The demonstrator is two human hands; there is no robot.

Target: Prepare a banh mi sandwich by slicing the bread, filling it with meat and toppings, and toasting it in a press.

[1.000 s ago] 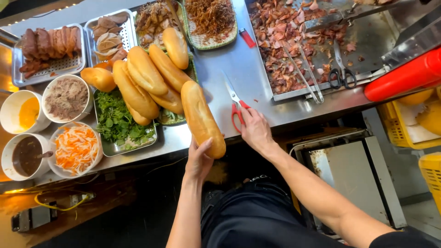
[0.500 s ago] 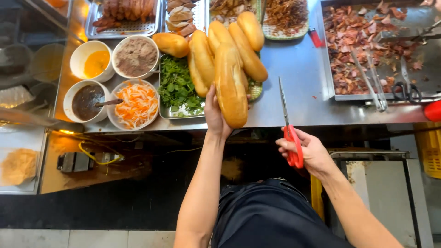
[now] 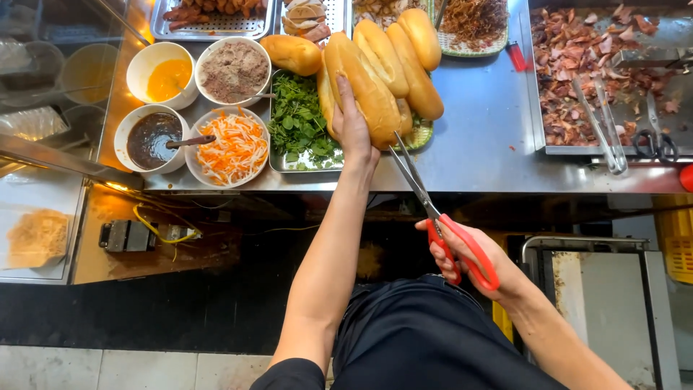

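Two bare arms reach up from below. Our left hand (image 3: 354, 130) grips a long golden baguette loaf (image 3: 363, 90) above the steel counter (image 3: 484, 152), over a tray of green herbs (image 3: 297, 123). Our right hand (image 3: 469, 256), fingers closed through the handles, holds red-handled scissors (image 3: 433, 213), their parted blades touching the loaf's near end. More loaves (image 3: 404, 50) lie just behind.

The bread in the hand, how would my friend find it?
Look along the steel counter to the tray of green herbs, where golden loaves are piled. The bread is the long loaf the left hand grips, the only one with red-handled scissors opened at its end.
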